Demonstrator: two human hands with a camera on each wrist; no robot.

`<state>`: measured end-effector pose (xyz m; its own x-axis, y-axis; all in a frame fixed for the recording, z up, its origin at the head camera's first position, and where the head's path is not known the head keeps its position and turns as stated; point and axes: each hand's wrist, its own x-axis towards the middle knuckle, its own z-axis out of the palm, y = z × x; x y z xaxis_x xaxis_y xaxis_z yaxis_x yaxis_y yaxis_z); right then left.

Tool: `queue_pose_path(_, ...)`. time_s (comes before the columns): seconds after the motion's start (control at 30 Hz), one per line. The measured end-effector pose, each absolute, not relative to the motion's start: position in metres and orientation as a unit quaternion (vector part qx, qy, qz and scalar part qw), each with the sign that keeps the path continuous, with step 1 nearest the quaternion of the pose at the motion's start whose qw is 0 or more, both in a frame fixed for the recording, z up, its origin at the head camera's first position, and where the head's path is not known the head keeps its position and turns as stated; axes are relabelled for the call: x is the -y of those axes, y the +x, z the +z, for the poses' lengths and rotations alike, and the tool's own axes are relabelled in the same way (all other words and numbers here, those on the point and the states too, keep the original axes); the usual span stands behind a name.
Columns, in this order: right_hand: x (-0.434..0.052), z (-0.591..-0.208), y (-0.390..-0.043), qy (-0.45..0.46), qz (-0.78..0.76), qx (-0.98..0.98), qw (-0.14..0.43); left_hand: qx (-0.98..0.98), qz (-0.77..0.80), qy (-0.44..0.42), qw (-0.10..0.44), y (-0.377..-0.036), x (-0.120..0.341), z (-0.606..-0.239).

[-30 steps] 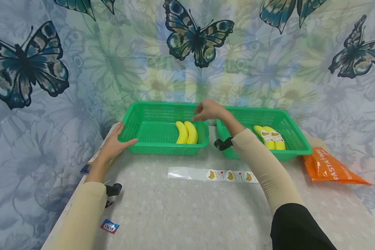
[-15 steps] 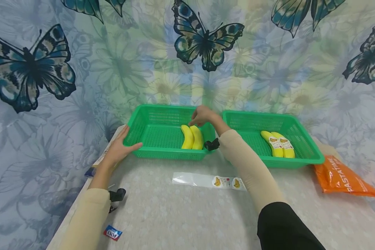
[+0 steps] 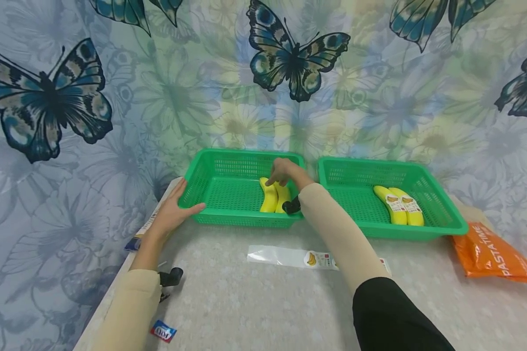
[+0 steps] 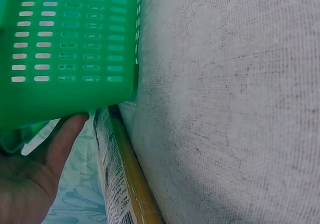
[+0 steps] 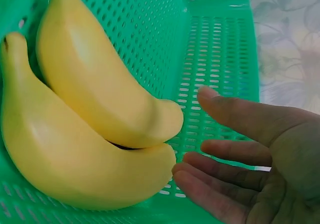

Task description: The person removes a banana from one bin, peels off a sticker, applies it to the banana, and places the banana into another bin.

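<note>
Two plain yellow bananas (image 3: 274, 197) (image 5: 95, 129) lie side by side in the left green basket (image 3: 228, 187) (image 5: 220, 48). My right hand (image 3: 283, 172) (image 5: 205, 145) hovers at their far ends, fingers relaxed and spread, holding nothing. Whether a fingertip touches the fruit cannot be told. My left hand (image 3: 174, 208) rests flat against the basket's near left corner (image 4: 70, 48), its thumb (image 4: 65, 136) along the lower front wall. A second green basket (image 3: 439, 214) to the right holds two labelled bananas (image 3: 398, 205).
A clear strip with banana stickers (image 3: 292, 257) lies on the pale cloth-covered table (image 3: 263, 302) (image 4: 230, 108) before the baskets. An orange bag (image 3: 494, 256) sits at the right. A booklet (image 3: 140, 231) (image 4: 117, 184) pokes out at the left table edge. A small packet (image 3: 163, 331) lies near.
My right hand has come down and forward from above the left basket's far right rim to the bananas' far ends. The left hand has stayed on the basket's corner.
</note>
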<state>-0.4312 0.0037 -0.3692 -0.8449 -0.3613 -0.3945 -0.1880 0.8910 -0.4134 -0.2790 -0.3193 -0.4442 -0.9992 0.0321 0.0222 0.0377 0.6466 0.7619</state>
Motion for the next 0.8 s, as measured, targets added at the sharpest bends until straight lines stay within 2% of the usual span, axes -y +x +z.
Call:
queue_pose_path(0.27,0.007,-0.379,-0.439,-0.133,-0.137,-0.949,0.249,0.893,-0.451,-0.003,-0.008,-0.276,0.32,-0.442)
queue_pose_path(0.53,0.013,-0.396,-0.441,-0.152,-0.126,-0.949,0.246,0.891,-0.453,-0.007,0.001,-0.276,0.318,-0.441)
queue_pose_path(0.8,0.021,-0.405,-0.444,-0.154,-0.123,-0.943,0.268,0.891,-0.454,-0.001,0.003,-0.278,0.319,-0.444)
